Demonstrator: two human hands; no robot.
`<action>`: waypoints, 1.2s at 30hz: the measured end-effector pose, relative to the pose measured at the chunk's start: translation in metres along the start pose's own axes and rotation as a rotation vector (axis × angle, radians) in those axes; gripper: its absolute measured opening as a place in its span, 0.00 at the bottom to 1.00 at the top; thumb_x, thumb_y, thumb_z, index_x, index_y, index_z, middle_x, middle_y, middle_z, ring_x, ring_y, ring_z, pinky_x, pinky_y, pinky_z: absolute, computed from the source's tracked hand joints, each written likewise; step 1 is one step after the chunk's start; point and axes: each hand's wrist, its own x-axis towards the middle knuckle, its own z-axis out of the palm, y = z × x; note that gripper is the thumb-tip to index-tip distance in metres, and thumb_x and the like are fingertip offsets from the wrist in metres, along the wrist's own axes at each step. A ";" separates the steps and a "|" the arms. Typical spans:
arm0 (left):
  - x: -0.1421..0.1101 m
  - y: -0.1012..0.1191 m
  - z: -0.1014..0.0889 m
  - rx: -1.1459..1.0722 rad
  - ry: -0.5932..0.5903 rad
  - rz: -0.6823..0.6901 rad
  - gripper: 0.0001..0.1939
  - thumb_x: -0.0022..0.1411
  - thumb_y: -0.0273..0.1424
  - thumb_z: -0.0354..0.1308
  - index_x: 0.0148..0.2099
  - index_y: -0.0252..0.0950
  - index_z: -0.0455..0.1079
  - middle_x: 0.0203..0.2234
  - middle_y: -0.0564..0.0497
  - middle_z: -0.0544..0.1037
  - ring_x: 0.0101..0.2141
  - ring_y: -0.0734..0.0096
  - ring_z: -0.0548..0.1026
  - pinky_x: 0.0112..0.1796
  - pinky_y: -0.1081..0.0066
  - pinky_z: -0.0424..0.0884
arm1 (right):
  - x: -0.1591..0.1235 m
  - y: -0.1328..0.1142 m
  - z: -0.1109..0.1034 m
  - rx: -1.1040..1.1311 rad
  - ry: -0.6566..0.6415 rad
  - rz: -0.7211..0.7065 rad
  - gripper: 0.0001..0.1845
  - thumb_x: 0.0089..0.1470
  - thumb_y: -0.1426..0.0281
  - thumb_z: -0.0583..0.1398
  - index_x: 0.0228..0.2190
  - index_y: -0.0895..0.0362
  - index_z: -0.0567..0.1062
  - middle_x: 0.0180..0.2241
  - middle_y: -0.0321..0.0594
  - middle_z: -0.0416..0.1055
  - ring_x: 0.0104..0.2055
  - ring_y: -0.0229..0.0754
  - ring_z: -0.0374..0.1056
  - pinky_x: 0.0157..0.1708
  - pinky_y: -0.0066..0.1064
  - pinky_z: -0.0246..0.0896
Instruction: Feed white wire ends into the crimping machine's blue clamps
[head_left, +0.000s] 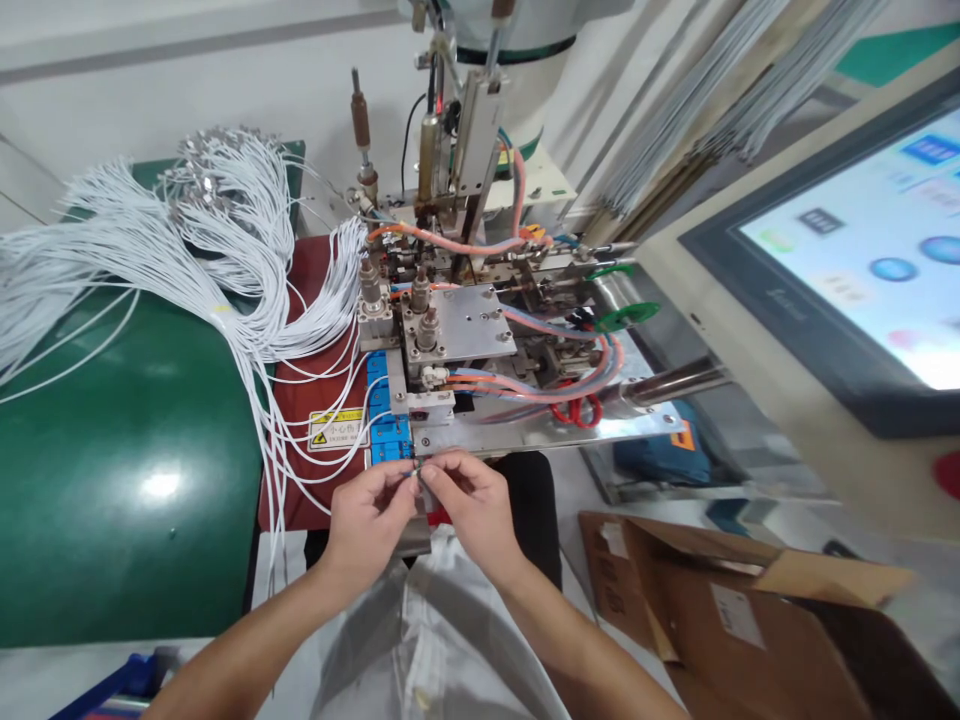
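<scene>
So a glossy green table is sitting beside a dark red board, thin white cables draping over both toward a shiny metal machine. Left hand and right hand are pinching a tiny slim piece, too small to identify, just off the blue plastic blocks' front edge. Some floor's showing before the brown cardboard box.

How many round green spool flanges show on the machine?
2: one round green flange at the upper end of the wound silvery wire, the other round green flange at its lower end. Others may be hidden behind the metal machine.
</scene>
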 end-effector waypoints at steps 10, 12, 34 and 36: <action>0.021 0.007 -0.037 0.518 -0.217 0.255 0.10 0.58 0.28 0.52 0.41 0.39 0.71 0.33 0.51 0.74 0.32 0.72 0.72 0.36 0.72 0.68 | 0.013 0.015 -0.007 -0.417 -0.016 -0.167 0.08 0.51 0.71 0.53 0.23 0.56 0.69 0.25 0.37 0.67 0.28 0.38 0.63 0.29 0.29 0.59; 0.026 0.005 -0.042 0.625 -0.207 0.350 0.10 0.59 0.27 0.49 0.39 0.38 0.71 0.34 0.50 0.74 0.36 0.69 0.71 0.40 0.69 0.67 | 0.015 0.021 -0.004 -0.427 -0.039 -0.118 0.08 0.52 0.70 0.53 0.23 0.56 0.68 0.24 0.37 0.66 0.27 0.38 0.63 0.28 0.28 0.58; 0.037 0.000 -0.040 0.850 -0.175 0.357 0.10 0.60 0.22 0.47 0.36 0.35 0.70 0.31 0.48 0.73 0.35 0.66 0.71 0.39 0.67 0.66 | 0.030 0.029 -0.007 -0.506 -0.210 0.002 0.11 0.54 0.66 0.50 0.24 0.56 0.68 0.23 0.36 0.67 0.26 0.38 0.63 0.27 0.27 0.55; 0.037 -0.002 -0.040 0.866 -0.174 0.367 0.10 0.60 0.22 0.47 0.36 0.35 0.70 0.31 0.48 0.72 0.35 0.66 0.71 0.39 0.67 0.66 | 0.032 0.028 -0.007 -0.583 -0.206 -0.040 0.15 0.56 0.63 0.48 0.25 0.55 0.67 0.25 0.37 0.67 0.27 0.38 0.63 0.28 0.27 0.54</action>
